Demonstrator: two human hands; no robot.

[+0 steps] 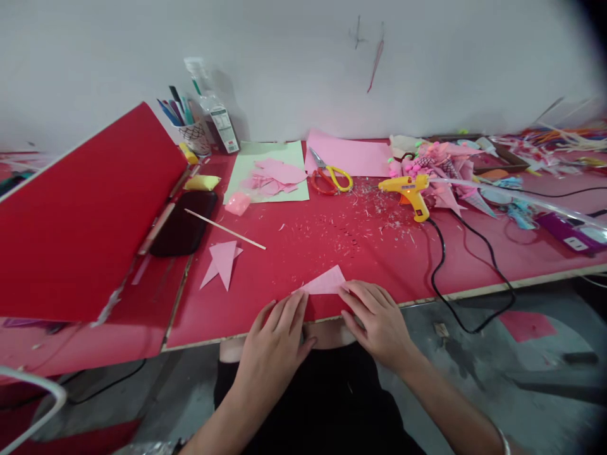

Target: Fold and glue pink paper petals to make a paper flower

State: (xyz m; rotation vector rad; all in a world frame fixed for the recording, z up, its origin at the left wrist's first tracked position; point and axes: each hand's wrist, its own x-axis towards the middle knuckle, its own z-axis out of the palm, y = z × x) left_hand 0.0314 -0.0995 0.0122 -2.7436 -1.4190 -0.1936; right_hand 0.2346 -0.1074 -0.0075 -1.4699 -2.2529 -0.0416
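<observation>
1. Presently, a folded, pale pink paper triangle (325, 282) lies near the front edge of a red-topped table (265, 278), between the two hands.
2. The left hand (275, 335) is unclenched: its outstretched fingers rest at the triangle's left corner, the thumb spread away from them.
3. The right hand (377, 325) is also loose, its slightly bent fingers touching the triangle's right end, the thumb lower and apart.
4. Left of the triangle lie pointed, pale pink paper pieces (222, 260), overlapping; beyond them a thin, cream-coloured stick (225, 229) slants, one end over a flat, black, rounded rectangular object (183, 227).
5. Farther back, pink paper scraps (275, 177) sit on a pale green sheet (239, 170), beside metal scissors with red and yellow handles (326, 169).
6. To the right, a yellow plastic glue gun (411, 189) lies against a heap of pink paper cones (448, 167).
</observation>
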